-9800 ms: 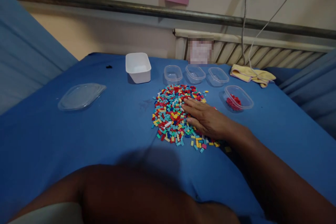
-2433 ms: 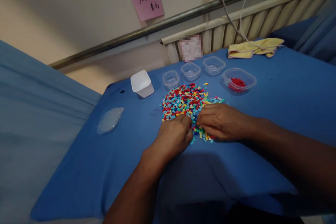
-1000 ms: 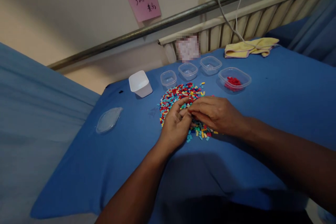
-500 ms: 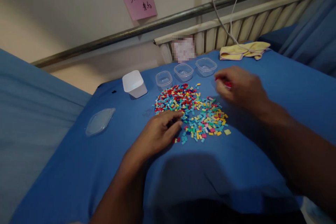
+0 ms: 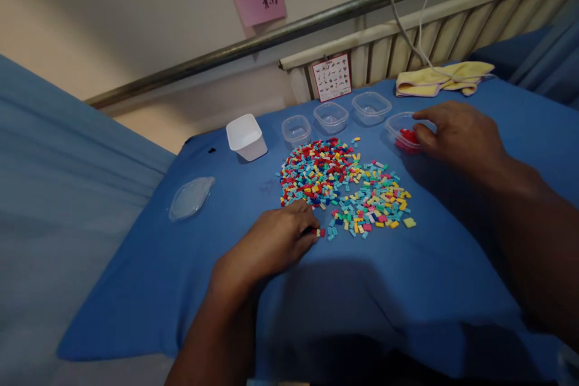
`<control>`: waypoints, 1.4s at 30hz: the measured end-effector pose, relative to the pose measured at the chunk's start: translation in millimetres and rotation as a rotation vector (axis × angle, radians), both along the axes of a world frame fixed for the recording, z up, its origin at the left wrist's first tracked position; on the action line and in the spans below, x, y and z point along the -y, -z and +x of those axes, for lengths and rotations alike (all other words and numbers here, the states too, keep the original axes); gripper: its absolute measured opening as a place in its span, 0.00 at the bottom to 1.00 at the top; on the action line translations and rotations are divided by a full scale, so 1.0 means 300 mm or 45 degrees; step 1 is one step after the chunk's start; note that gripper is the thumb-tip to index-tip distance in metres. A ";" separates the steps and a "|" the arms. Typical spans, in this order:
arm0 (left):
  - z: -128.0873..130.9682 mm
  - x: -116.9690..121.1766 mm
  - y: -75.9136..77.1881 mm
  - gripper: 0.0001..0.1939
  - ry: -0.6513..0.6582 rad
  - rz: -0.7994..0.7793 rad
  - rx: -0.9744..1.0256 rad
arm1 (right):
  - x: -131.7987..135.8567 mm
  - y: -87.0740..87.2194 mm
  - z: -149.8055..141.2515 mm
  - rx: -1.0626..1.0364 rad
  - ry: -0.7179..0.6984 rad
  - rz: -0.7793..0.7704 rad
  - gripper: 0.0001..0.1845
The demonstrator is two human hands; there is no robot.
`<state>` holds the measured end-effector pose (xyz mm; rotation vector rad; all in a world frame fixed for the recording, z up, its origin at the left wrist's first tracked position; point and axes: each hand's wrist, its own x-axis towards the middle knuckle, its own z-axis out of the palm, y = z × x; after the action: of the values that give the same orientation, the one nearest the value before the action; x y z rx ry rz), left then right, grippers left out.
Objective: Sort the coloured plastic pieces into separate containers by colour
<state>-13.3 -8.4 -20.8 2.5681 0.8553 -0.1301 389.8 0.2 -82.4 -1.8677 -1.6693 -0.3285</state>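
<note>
Beside left hand, mixed bricks, red bricks by right hand

Left hand held low, fingers curled inward. Right hand extended farther forward, thumb and forefinger spread apart. Both bare forearms angled inward.

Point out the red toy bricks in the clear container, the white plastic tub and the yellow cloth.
Red toy bricks (image 5: 407, 141): head view, middle of the heap.
White plastic tub (image 5: 253, 149): head view, front wall.
Yellow cloth (image 5: 427, 81): head view, left of centre.
</note>
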 end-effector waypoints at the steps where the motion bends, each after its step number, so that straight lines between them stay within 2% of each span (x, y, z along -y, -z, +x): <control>1: -0.002 -0.004 0.000 0.11 0.004 0.007 -0.001 | 0.000 -0.001 -0.005 0.017 -0.042 0.032 0.13; 7: 0.009 -0.013 -0.012 0.15 -0.062 0.037 0.086 | 0.009 -0.032 -0.090 0.038 -0.255 0.156 0.10; 11: 0.037 0.002 0.001 0.13 0.047 0.028 0.062 | 0.021 -0.041 -0.165 0.003 -0.518 0.183 0.10; 14: 0.053 0.010 0.015 0.11 0.111 0.045 0.021 | 0.033 -0.042 -0.219 0.013 -0.719 0.144 0.10; 17: 0.055 0.014 0.016 0.12 0.090 0.043 0.008 | 0.043 -0.046 -0.256 0.056 -0.897 0.083 0.11; 23: 0.050 0.021 0.000 0.08 0.074 -0.009 0.048 | 0.058 -0.050 -0.292 0.000 -1.010 0.136 0.10; 25: 0.062 0.018 0.009 0.08 -0.028 -0.045 0.212 | 0.076 -0.052 -0.317 -0.072 -1.055 0.124 0.10; 27: 0.087 0.014 0.030 0.08 -0.253 -0.157 0.515 | 0.099 -0.058 -0.352 -0.123 -1.136 0.082 0.10; 30: 0.139 0.011 0.069 0.13 -0.657 -0.475 0.994 | 0.129 -0.066 -0.403 -0.162 -1.233 0.011 0.12; 32: 0.175 0.012 0.090 0.17 -0.813 -0.685 1.160 | 0.135 -0.066 -0.423 -0.186 -1.221 0.020 0.13; 35: 0.215 0.018 0.107 0.18 -0.873 -0.830 1.259 | 0.129 -0.057 -0.429 -0.224 -1.163 0.069 0.10; 42: 0.234 0.035 0.115 0.17 -0.876 -0.867 1.270 | 0.122 -0.055 -0.427 -0.184 -1.132 0.115 0.09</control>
<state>56.8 -18.9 -55.3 1.3101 0.9626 0.8318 261.8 -36.4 -65.9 -0.9072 -2.1312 0.1020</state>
